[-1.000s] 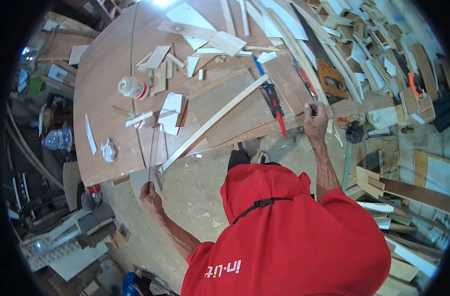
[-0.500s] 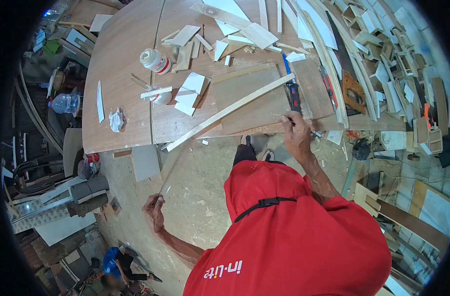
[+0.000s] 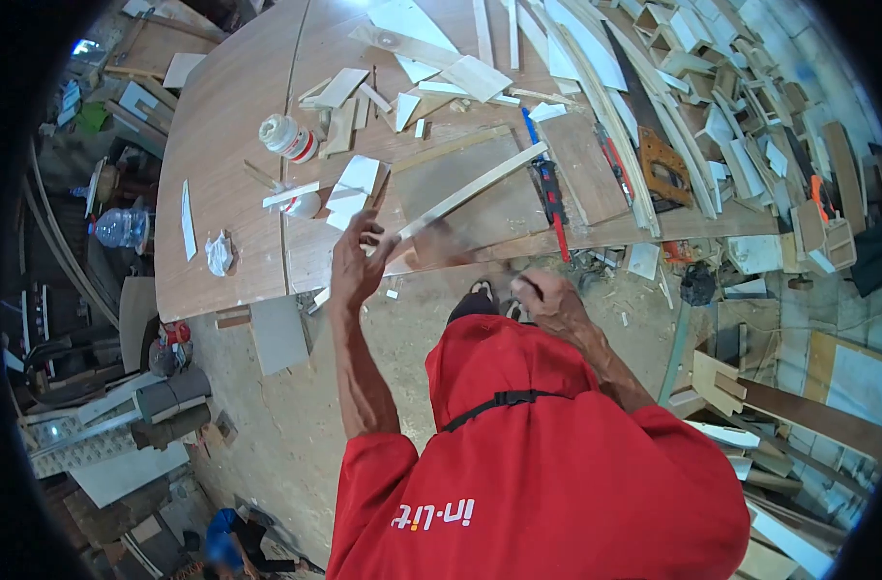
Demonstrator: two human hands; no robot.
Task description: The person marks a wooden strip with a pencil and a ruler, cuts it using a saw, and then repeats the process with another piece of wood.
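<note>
My left hand [image 3: 357, 266] is at the table's front edge, fingers apart, over the lower part of a long pale wooden strip [image 3: 475, 190]. The strip lies diagonally on the table, its near end passing behind the hand. A brownish blur beside the fingers is too smeared to name. My right hand [image 3: 554, 307] is in front of my body, below the table edge, with its fingers curled; what they hold, if anything, is hidden. Closest to it on the table is a black and red tool [image 3: 549, 193], lying next to a thin wooden board [image 3: 489, 184].
On the table [image 3: 233, 193] are a white jar [image 3: 288, 140], a second white container [image 3: 301, 203], crumpled white material [image 3: 219, 253] and several wood offcuts. A handsaw [image 3: 665, 166] lies among long strips at right. Another person [image 3: 230, 541] is at lower left.
My left hand has risen from low at the left, where it held a thin stick, to the wooden strip. My right hand has come away from the black and red tool, back toward my body.
</note>
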